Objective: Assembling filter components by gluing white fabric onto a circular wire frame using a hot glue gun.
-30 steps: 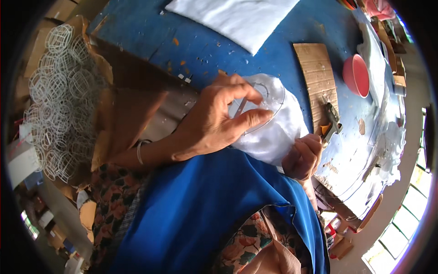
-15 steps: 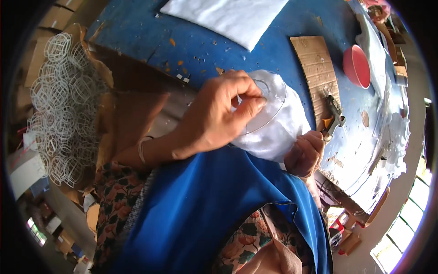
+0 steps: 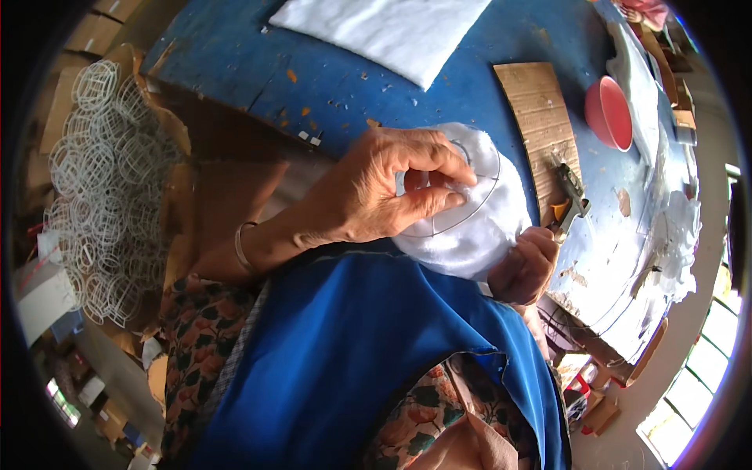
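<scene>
Far left of the white wad (image 3: 470, 227) lies a heap of wire frames (image 3: 102, 196), spilling over brown cardboard at the edge of the blue table (image 3: 235, 55). Nearer the wad, the left hand (image 3: 376, 196) comes in over a blue apron (image 3: 352, 345) and closes on the wad's top: thumb and fingers pinch the white stuff together, with a thin wire hoop (image 3: 486, 196) pressed across it. Beyond the wad, farther up the table, rests a flat white sheet (image 3: 384, 27). The wad itself sits at the near table edge, held between both hands. Just right of it and lower, the right hand (image 3: 525, 266) is curled shut against the wad's underside; it may hold a small tool or thread, but the fingers hide that. Right of the wad lie a cardboard strip (image 3: 540, 117), a small metal tool (image 3: 572, 196), then a red bowl (image 3: 609, 112) and white scraps (image 3: 674, 235).

To do this well, I judge the left pinch should stay firm and close to the hoop so the padding lies smooth and evenly bunched, while the right hand steadies from below without dragging the stuff off the wire.
</scene>
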